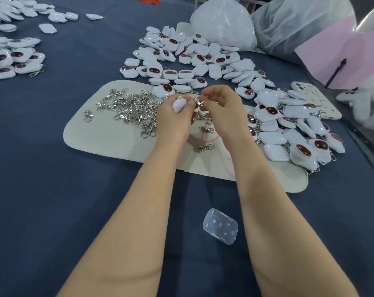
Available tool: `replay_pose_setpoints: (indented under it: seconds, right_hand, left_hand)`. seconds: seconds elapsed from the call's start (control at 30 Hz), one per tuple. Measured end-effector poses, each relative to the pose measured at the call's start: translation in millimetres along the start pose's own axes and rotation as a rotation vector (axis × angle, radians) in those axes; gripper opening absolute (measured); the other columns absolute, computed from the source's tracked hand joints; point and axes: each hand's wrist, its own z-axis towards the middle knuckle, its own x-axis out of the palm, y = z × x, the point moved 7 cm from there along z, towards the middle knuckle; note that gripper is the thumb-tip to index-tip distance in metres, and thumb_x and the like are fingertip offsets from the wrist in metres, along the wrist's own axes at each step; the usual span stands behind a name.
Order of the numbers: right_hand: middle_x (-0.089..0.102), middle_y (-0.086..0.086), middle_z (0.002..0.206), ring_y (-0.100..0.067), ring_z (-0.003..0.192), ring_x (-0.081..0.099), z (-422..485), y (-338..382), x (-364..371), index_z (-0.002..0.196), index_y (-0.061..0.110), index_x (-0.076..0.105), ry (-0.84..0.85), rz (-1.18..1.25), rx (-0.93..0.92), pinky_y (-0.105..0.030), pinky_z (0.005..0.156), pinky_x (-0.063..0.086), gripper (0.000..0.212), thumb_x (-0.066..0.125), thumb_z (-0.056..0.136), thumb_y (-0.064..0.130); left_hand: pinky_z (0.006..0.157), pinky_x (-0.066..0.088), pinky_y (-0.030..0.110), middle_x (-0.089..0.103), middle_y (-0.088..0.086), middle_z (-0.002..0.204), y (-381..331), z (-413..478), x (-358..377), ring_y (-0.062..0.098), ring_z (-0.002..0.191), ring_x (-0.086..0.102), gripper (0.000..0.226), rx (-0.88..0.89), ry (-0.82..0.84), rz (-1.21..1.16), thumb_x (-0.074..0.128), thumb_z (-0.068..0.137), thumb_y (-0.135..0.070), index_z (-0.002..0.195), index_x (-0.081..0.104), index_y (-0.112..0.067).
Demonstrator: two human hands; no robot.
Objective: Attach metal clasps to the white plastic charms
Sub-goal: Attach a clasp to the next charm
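The left hand (175, 118) has its grip closed round a white charm (178, 105), held above the cream mat (91, 133). The right hand (222, 108) pinches a metal clasp (197, 102) in its grip, just beside the charm. Loose clasps (132, 108) lie heaped on the mat to the left of the hands. A pile of charms (194, 58) spreads behind the hands, and more charms with clasps (289, 129) lie at the right. A clear plastic case (220, 226) sits on the blue surface (53, 189) between the forearms.
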Motion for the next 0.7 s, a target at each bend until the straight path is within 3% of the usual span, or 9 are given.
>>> replay_pose_setpoints:
  seconds: [0.13, 0.27, 0.37, 0.53, 0.6, 0.7]
  right_hand:
    - [0.065, 0.006, 0.078, -0.008, 0.074, 0.058, -0.3, -5.4, 2.5, 0.084, 0.020, 0.066, 0.049, -0.092, 0.051, -0.027, 0.072, 0.048, 0.010, 0.057, 0.090, 0.019]
    - [0.064, 0.006, 0.073, -0.007, 0.071, 0.057, -1.2, -2.5, 4.1, 0.078, 0.020, 0.067, 0.060, -0.094, 0.026, -0.027, 0.071, 0.047, 0.017, 0.060, 0.091, 0.029]
    - [0.063, 0.011, 0.069, 0.002, 0.063, 0.056, -1.1, 0.7, 3.7, 0.075, 0.024, 0.063, 0.060, -0.094, 0.007, -0.017, 0.065, 0.044, 0.015, 0.061, 0.091, 0.026]
    - [0.063, 0.003, 0.072, -0.008, 0.068, 0.057, -0.3, 2.1, -1.4, 0.079, 0.021, 0.062, 0.033, 0.023, 0.032, -0.024, 0.068, 0.047, 0.013, 0.061, 0.091, 0.017]
    - [0.063, 0.004, 0.075, -0.009, 0.073, 0.057, 1.4, 3.3, -6.7, 0.078, 0.022, 0.062, -0.015, 0.019, 0.020, -0.028, 0.074, 0.049, 0.012, 0.062, 0.090, 0.019]
    - [0.061, 0.011, 0.075, -0.001, 0.069, 0.054, 4.1, 7.9, -11.7, 0.081, 0.022, 0.063, -0.057, -0.098, -0.044, -0.021, 0.073, 0.046, 0.008, 0.062, 0.089, 0.021]
  left_hand:
    - [0.062, 0.043, 0.033, 0.055, 0.001, 0.064, 1.1, 1.6, -3.1, 0.019, 0.060, 0.049, 0.016, 0.014, -0.025, 0.031, 0.058, 0.088, -0.011, 0.077, 0.060, -0.023]
    - [0.065, 0.044, 0.036, 0.059, 0.003, 0.069, -0.3, 1.1, -2.2, 0.021, 0.065, 0.051, 0.015, 0.042, -0.016, 0.056, 0.058, 0.088, -0.012, 0.077, 0.062, -0.022]
    - [0.063, 0.042, 0.035, 0.058, 0.004, 0.068, -0.6, 1.0, -0.9, 0.022, 0.064, 0.050, 0.011, 0.053, 0.003, 0.060, 0.059, 0.086, -0.010, 0.080, 0.063, -0.018]
    - [0.057, 0.039, 0.028, 0.055, 0.000, 0.061, -0.8, 0.1, 0.7, 0.017, 0.055, 0.047, 0.020, 0.029, 0.008, 0.041, 0.056, 0.083, -0.002, 0.075, 0.062, -0.020]
    - [0.059, 0.040, 0.027, 0.056, -0.001, 0.062, -1.0, -0.2, 0.4, 0.016, 0.058, 0.049, 0.021, 0.022, 0.004, 0.036, 0.056, 0.083, -0.004, 0.076, 0.063, -0.022]
    - [0.066, 0.044, 0.032, 0.058, 0.000, 0.071, -1.4, -0.9, -0.8, 0.018, 0.068, 0.052, 0.015, 0.020, -0.006, 0.033, 0.059, 0.085, -0.009, 0.081, 0.064, -0.023]
